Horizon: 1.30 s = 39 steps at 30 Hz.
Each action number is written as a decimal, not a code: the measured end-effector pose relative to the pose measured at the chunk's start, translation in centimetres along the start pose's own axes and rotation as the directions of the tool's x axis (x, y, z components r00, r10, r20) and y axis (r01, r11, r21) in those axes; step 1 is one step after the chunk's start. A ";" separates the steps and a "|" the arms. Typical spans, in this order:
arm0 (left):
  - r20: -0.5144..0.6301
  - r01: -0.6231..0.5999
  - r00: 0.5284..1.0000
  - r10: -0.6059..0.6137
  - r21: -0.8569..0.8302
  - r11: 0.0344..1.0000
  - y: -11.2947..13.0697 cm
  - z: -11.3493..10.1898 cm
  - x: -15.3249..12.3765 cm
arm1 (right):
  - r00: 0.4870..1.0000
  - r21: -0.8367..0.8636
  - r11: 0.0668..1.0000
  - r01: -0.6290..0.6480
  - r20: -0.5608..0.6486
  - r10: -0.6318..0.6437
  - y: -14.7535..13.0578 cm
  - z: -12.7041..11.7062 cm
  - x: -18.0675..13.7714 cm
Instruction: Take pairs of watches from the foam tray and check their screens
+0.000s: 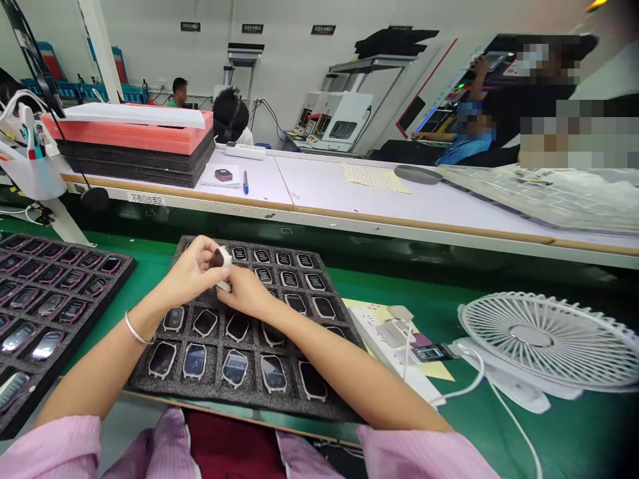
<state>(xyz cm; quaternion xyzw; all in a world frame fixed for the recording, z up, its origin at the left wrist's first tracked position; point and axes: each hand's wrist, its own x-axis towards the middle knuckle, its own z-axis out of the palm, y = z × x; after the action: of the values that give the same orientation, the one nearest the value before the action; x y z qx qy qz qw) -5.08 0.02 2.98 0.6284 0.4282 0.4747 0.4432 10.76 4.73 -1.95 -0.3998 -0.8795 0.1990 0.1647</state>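
Over the far left part of a dark foam tray (pixel 299 399), my left hand (pixel 196 271) pinches a smartwatch (pixel 220 257) with a pale frame and dark face. My right hand (pixel 247 293) meets it from the right, fingers curled against the watch's lower edge; its fingertips are partly hidden. Rows of similar pale-framed watches fill the tray's pockets below, such as a watch (pixel 235 368) in the near row. My forearms cover some pockets.
On the left lies another foam tray (pixel 112 283) of purple-framed watches. A white fan (pixel 532 336) and a power strip (pixel 394 352) with cables sit on the right. A raised shelf (pixel 319 179) runs behind, bearing stacked foam trays (pixel 144 156) and a blue pen (pixel 245 182). People work beyond.
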 end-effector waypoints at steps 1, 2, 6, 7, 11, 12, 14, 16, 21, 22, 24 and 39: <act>0.051 0.016 0.999 -0.013 -0.061 0.998 0.5 1.1 0.4 | 1.000 0.058 0.998 -0.004 -0.012 0.005 0.6 -0.5 -0.4; 0.089 0.036 0.996 -0.027 -0.099 0.994 0.8 2.2 0.8 | 0.999 0.158 0.987 -0.017 -0.024 0.021 1.3 -0.9 -0.8; 0.107 0.163 0.983 -0.152 -0.102 0.981 0.7 5.8 2.2 | 0.972 0.820 0.555 -0.143 0.009 0.237 4.5 -2.2 -2.6; 0.090 0.197 0.978 -0.189 -0.086 0.977 0.3 6.4 2.4 | 0.959 0.904 0.395 -0.163 0.050 0.280 5.2 -2.4 -3.0; -0.030 0.201 0.979 -0.201 0.018 0.979 -2.3 7.3 2.6 | 0.944 0.968 0.165 -0.189 0.132 0.304 6.9 -2.6 -4.4; -0.058 0.174 0.984 -0.171 0.060 0.983 -2.9 7.1 2.6 | 0.945 0.975 0.122 -0.187 0.145 0.292 7.0 -2.6 -4.7; -0.096 0.127 0.989 -0.113 0.153 0.980 -4.0 6.8 2.4 | 0.953 0.983 0.040 -0.177 0.161 0.256 7.2 -2.4 -5.1; -0.119 0.113 0.989 -0.086 0.241 0.964 -4.7 6.4 2.2 | 0.964 0.987 -0.010 -0.160 0.159 0.212 7.2 -2.3 -5.4; -0.135 0.122 0.988 -0.079 0.353 0.928 -4.7 6.2 2.0 | 0.981 0.989 -0.037 -0.141 0.145 0.126 7.0 -2.1 -5.8; -0.132 0.126 0.988 -0.083 0.360 0.924 -4.7 6.3 1.9 | 0.983 0.990 -0.036 -0.139 0.142 0.116 7.0 -2.1 -5.9; -0.127 0.137 0.987 -0.097 0.361 0.922 -4.9 6.4 1.9 | 0.987 0.991 -0.031 -0.128 0.131 0.099 7.0 -1.9 -6.0; -0.169 0.179 0.976 -0.137 0.268 0.947 -5.0 6.5 1.2 | 0.990 0.986 -0.096 -0.138 0.139 0.008 7.0 -1.7 -6.4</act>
<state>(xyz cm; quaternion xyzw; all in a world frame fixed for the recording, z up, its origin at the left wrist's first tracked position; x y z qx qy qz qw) 0.92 1.44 -2.59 0.6116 0.5722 0.4169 0.3531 19.99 4.36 -4.66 -0.1856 -0.4288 0.8092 0.3562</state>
